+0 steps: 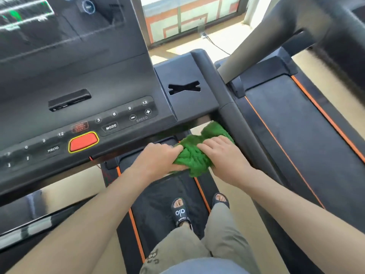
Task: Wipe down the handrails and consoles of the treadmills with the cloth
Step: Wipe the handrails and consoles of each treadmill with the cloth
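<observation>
Lower centre of frame: legs in olive trousers and two feet in black open-toed sandals [181, 212], the left one printed with white lettering, standing on the black treadmill belt [158, 204] edged in orange stripes.

Centre of frame: cloth [194, 155], bright green, thick towelling pile, bunched and creased into a loose wad. Its upper corner lies against the inner side of the black right handrail [237, 119], just below the front edge of the console; its lower edge hangs free above the belt.

Left hand [158, 158]: grip curled around the left side of the cloth, knuckles up, fingers buried in the pile, thumb underneath along the lower edge. Bare forearm runs off to the lower left.

Right hand [224, 155]: grip resting over the right side of the cloth, fingers bent and pressing into the fabric from above. How firmly it pinches cannot be told. Bare forearm runs off to the lower right.

Left and upper left: console [88, 80], black, glossy. Red stop button [83, 142] with yellow border; keys marked MODE, PROG, SPEED, plus and minus, and numbers 3, 6, 9, 12. Screen [49, 26] above, blurred, with green and white marks.

Centre, just above the cloth: side tray [183, 76] with an X-shaped slot.

Right of frame: second treadmill [296, 125], black belt, orange stripes, grey upright post.

Top centre: window [189, 14] and a cable on the pale floor.
</observation>
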A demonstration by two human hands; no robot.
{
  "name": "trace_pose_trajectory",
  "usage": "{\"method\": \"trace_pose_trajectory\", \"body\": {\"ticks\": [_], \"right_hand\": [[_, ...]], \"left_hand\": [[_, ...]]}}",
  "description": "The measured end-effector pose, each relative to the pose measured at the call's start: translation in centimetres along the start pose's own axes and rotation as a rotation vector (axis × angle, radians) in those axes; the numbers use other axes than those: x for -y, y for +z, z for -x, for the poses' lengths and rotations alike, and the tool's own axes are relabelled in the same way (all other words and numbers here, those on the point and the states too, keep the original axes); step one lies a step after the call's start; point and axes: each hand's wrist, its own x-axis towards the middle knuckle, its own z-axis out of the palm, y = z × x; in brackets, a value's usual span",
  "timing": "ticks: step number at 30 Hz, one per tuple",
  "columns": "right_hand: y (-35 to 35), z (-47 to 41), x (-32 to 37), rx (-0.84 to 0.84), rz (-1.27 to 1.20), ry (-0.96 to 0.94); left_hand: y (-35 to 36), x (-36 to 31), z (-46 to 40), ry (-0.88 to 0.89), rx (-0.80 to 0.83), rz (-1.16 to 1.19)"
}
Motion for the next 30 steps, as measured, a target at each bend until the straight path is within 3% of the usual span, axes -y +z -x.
{"method": "trace_pose_trajectory", "body": {"ticks": [3, 5, 7, 10, 13, 15, 17, 19, 24, 30], "right_hand": [[-3.4, -0.4, -0.3, 0.177, -0.178, 0.045], [-6.0, -0.8, -0.9, 0.147, -0.433, 0.157], [-8.7, -1.5, -1.8, -0.009, -0.598, 0.278], [-11.3, -3.4, -3.3, -0.412, -0.668, 0.443], [-10.9, -6.1, -3.4, -0.673, -0.587, 0.401], [-8.7, -7.0, -3.4, -0.552, -0.477, 0.325], [-5.7, -6.8, -3.7, -0.302, -0.291, 0.215], [-4.0, -6.4, -4.2, -0.178, -0.145, 0.162], [-4.5, -8.1, -5.3, -0.21, -0.134, 0.201], [-5.3, -13.0, -6.6, -0.135, -0.032, 0.207]], "left_hand": [[-3.8, 1.3, -2.3, -0.023, -0.21, 0.063], [-6.6, 1.1, -4.1, -0.021, -0.257, 0.108], [-8.8, 1.0, -5.9, -0.091, -0.337, 0.139], [-10.9, 1.3, -8.7, -0.262, -0.522, 0.2], [-11.2, 1.6, -10.9, -0.351, -0.599, 0.225], [-9.6, 1.5, -11.5, -0.329, -0.473, 0.198], [-7.4, 1.1, -11.5, -0.26, -0.145, 0.148], [-5.5, 0.7, -11.1, -0.255, 0.116, 0.135], [-5.2, 0.8, -13.0, -0.356, -0.015, 0.266], [-4.8, 4.6, -17.0, -0.46, 0.151, 0.102]]}}
